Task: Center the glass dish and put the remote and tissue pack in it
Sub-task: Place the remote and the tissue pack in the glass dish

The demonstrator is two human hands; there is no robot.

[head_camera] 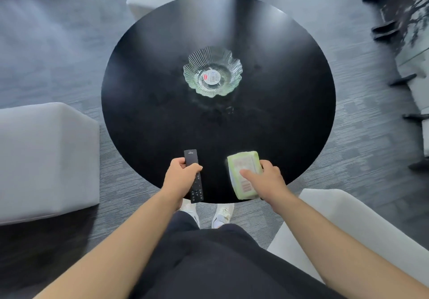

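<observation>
Glass dish [212,71]: mid-table [144,66], empty. Left hand [180,173] fingers grip remote [194,175]; right hand [267,178] grips tissue pack [243,174], both well short of dish. Next: carry both forward into it.

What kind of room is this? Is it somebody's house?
Probably a lounge or living room, though I can't tell whose. A low round black table stands on grey carpet, with pale cushioned seats around it, and a remote fits that.
</observation>
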